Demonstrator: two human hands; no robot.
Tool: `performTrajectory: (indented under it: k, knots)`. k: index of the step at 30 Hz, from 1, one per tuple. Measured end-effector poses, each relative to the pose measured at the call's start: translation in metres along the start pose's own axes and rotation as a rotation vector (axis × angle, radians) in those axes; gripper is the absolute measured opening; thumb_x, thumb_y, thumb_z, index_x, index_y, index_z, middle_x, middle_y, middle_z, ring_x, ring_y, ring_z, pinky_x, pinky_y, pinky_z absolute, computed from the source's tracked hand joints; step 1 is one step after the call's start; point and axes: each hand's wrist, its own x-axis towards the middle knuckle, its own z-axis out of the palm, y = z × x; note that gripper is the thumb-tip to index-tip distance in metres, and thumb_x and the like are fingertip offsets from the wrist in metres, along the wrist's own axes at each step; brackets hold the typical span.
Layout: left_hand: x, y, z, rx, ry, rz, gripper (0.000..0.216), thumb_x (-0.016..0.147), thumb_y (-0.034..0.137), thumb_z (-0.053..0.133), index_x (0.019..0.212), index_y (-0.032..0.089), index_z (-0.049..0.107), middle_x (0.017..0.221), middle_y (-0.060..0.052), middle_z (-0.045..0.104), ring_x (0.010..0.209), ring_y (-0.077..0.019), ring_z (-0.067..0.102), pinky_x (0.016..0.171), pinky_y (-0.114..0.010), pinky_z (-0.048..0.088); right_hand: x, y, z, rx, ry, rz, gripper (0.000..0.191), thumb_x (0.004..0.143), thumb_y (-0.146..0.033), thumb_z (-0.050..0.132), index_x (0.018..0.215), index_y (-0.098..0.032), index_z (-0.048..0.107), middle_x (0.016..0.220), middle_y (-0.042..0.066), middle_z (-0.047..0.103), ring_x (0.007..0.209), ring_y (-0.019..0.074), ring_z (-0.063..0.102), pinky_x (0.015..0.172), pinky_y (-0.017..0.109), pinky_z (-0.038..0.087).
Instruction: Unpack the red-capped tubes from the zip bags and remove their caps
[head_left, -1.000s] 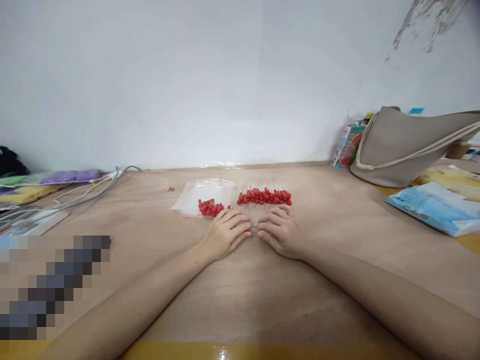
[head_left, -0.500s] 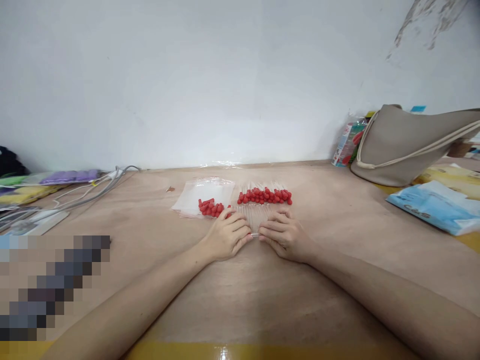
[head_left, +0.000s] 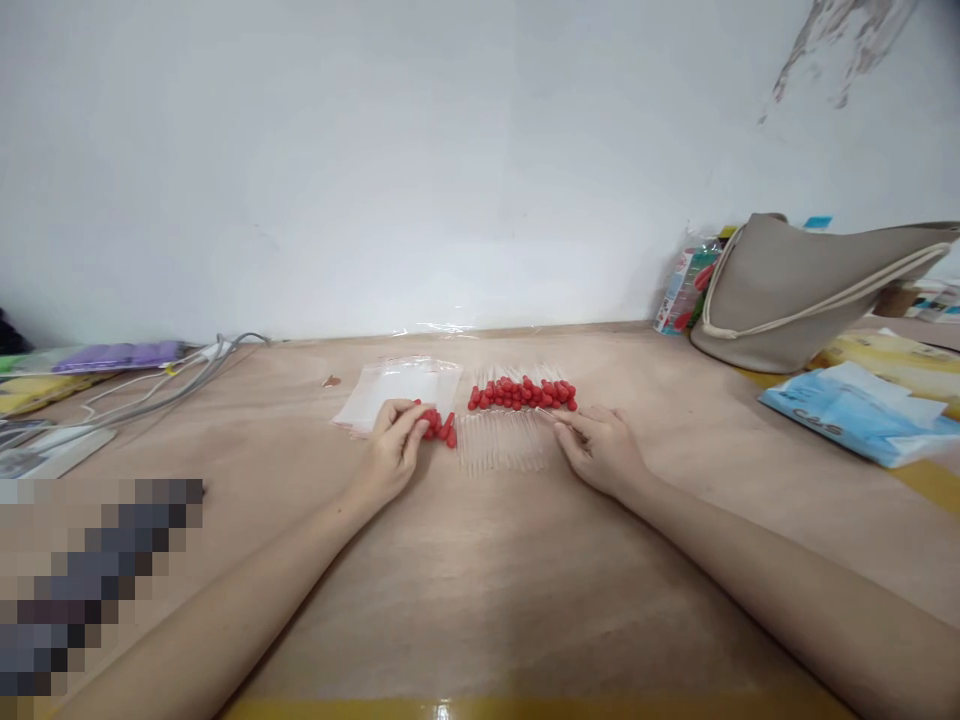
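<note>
In the head view, both hands have parted since half a second ago, when they met at the near side of the flat row of slim, clear plastic tubes. Left hand now left of the row, fingers bent, thumb and forefinger against the loose pile of small red bulbs; cannot tell if one is pinched. Right hand at the row's right end, thumb and forefinger pinching one thin clear tube. Just behind the row: a band of red-bulbed clear tubes, bulbs toward it. Behind and left of it: a stack of translucent plastic bags. Well right of it: a taupe bag with cream cord and a blue plastic packet.
</note>
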Motion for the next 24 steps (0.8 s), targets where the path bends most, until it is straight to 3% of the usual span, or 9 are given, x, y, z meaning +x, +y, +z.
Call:
performTrajectory:
  k: [4, 11, 18, 24]
  knots:
    - [0.008, -0.01, -0.004, 0.086, 0.12, -0.173, 0.027, 0.087, 0.024, 0.041, 0.108, 0.017, 0.057, 0.089, -0.006, 0.049, 0.087, -0.0174, 0.051, 0.08, -0.033, 0.046, 0.001, -0.003, 0.0, 0.011, -0.071, 0.096, 0.028, 0.079, -0.019, 0.041, 0.098, -0.02, 0.061, 0.083, 0.004, 0.066, 0.074, 0.0166, 0.057, 0.07, 0.03, 0.026]
    - [0.021, -0.03, -0.019, 0.03, 0.065, -0.438, 0.032, 0.077, 0.032, 0.053, 0.105, 0.017, 0.049, 0.082, -0.002, 0.057, 0.064, -0.0116, 0.052, 0.059, -0.024, 0.044, 0.003, -0.01, 0.002, -0.019, -0.123, 0.151, 0.017, 0.077, -0.019, 0.043, 0.086, -0.019, 0.058, 0.076, 0.002, 0.065, 0.07, 0.0162, 0.056, 0.068, 0.03, 0.025]
    - [0.025, -0.039, -0.021, 0.18, -0.078, -0.485, 0.025, 0.073, 0.04, 0.055, 0.088, 0.02, 0.056, 0.082, -0.001, 0.064, 0.069, -0.0151, 0.052, 0.062, -0.026, 0.04, 0.004, -0.017, 0.002, 0.014, -0.159, 0.093, 0.02, 0.079, -0.022, 0.045, 0.091, -0.02, 0.061, 0.084, 0.003, 0.065, 0.072, 0.0146, 0.055, 0.069, 0.029, 0.023]
    - [0.025, -0.041, -0.021, 0.208, -0.096, -0.496, 0.03, 0.074, 0.048, 0.053, 0.081, 0.02, 0.059, 0.081, -0.001, 0.065, 0.066, -0.015, 0.051, 0.059, -0.025, 0.038, 0.004, -0.019, 0.001, 0.064, -0.174, 0.083, 0.024, 0.085, -0.036, 0.043, 0.09, -0.02, 0.061, 0.086, 0.002, 0.066, 0.077, 0.0166, 0.056, 0.07, 0.031, 0.023]
